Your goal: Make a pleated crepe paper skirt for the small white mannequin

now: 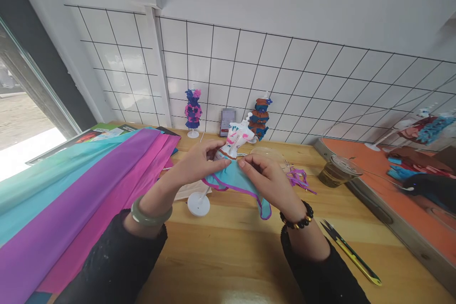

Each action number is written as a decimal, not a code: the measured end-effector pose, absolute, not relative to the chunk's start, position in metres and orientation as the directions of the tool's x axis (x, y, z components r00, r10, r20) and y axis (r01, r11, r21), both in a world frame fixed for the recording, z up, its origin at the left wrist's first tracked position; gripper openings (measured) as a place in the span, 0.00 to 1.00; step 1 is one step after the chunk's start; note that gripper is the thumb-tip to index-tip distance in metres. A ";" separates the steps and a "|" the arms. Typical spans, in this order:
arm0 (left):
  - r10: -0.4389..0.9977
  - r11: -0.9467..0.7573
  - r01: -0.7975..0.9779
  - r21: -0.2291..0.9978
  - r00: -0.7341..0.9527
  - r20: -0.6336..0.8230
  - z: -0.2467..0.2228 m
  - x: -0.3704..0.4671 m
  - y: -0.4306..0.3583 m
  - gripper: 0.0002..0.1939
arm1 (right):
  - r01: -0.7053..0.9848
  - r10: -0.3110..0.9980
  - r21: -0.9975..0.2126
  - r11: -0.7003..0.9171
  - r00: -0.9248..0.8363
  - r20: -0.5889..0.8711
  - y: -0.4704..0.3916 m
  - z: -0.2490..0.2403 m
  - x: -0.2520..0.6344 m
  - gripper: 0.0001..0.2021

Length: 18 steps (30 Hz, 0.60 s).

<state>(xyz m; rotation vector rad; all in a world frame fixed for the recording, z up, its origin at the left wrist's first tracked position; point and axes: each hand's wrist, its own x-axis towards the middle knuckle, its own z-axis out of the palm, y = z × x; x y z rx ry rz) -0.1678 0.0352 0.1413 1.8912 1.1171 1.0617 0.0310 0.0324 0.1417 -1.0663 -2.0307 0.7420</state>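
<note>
A small white dress form (239, 137), painted with pink and teal marks, leans to the right above the table. From its waist hangs a light blue skirt (233, 175) with purple edging, its right corner drooping. My left hand (194, 164) is closed around the form's waist, thumb pressed on the skirt's top and fingers partly hidden behind. At the right of the waist, my right hand (272, 178) pinches the skirt's upper edge between thumb and forefinger. The form's round white base (198, 204) tilts below my left hand.
Coloured fabric sheets (89, 204) cover the left side. Dressed forms in blue-pink (193, 110) and brown-blue (261, 116) stand behind, with a phone (228, 121) between. At right are purple scraps (298, 178), a cup (337, 171) and yellow-black tweezer-like snips (352, 252).
</note>
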 end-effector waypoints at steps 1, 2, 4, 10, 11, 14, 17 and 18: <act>0.909 -0.390 0.352 0.851 0.294 0.295 0.142 -0.168 0.035 0.24 | 0.446 0.855 -0.748 0.491 -0.412 0.315 0.032 0.142 0.031 0.14; 0.912 -0.385 0.356 0.851 0.288 0.292 0.143 -0.168 0.034 0.24 | 0.447 0.855 -0.750 0.487 -0.421 0.304 0.032 0.142 0.031 0.13; 0.915 -0.377 0.351 0.857 0.283 0.287 0.144 -0.168 0.033 0.25 | 0.446 0.855 -0.757 0.477 -0.435 0.283 0.030 0.143 0.030 0.11; 0.884 -0.403 0.262 0.877 0.359 0.299 0.145 -0.167 0.032 0.21 | 0.452 0.859 -0.760 0.467 -0.437 0.267 0.027 0.145 0.028 0.09; 0.883 -0.408 0.264 0.874 0.358 0.304 0.145 -0.167 0.032 0.20 | 0.453 0.856 -0.756 0.473 -0.441 0.270 0.026 0.146 0.028 0.09; 0.877 -0.432 0.274 0.859 0.348 0.330 0.145 -0.167 0.033 0.19 | 0.437 0.837 -0.745 0.504 -0.461 0.296 0.024 0.147 0.027 0.10; 0.854 -0.465 0.236 0.854 0.373 0.362 0.144 -0.167 0.034 0.18 | 0.423 0.808 -0.716 0.555 -0.478 0.344 0.023 0.147 0.025 0.10; 0.848 -0.470 0.220 0.855 0.380 0.369 0.144 -0.167 0.034 0.18 | 0.426 0.800 -0.703 0.570 -0.482 0.358 0.022 0.148 0.025 0.10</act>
